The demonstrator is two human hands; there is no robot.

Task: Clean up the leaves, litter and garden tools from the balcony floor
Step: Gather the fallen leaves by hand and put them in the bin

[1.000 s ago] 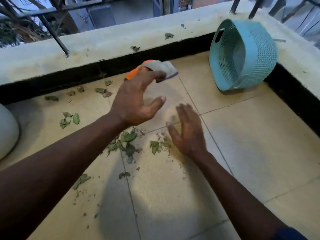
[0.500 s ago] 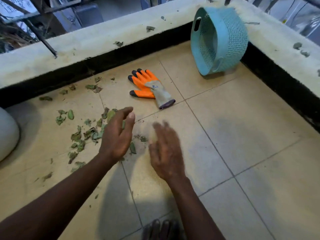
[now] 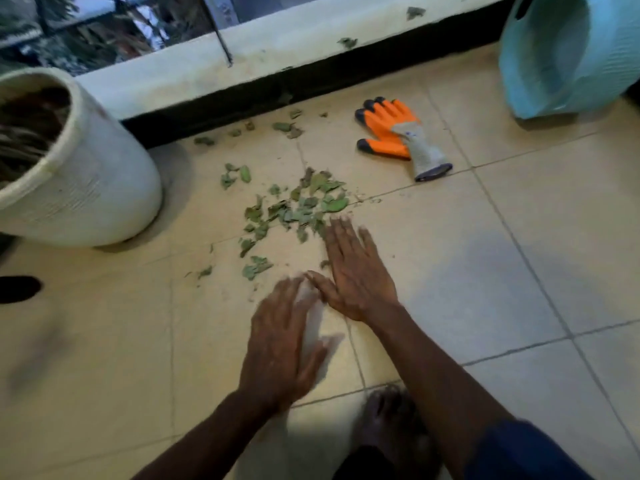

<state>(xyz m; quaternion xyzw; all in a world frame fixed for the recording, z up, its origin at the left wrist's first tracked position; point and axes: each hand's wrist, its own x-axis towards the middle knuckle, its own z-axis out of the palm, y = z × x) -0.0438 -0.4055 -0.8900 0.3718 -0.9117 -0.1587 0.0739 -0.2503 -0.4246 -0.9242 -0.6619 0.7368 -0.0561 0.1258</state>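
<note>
Head view, leaves (image 3: 298, 206) just beyond right hand (image 3: 356, 275), left hand (image 3: 280, 344) nearer, both flat, empty

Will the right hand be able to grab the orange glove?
Probably yes. The right hand is spread flat by the leaves; nothing but floor and leaf scraps lies between it and the orange glove.
</note>
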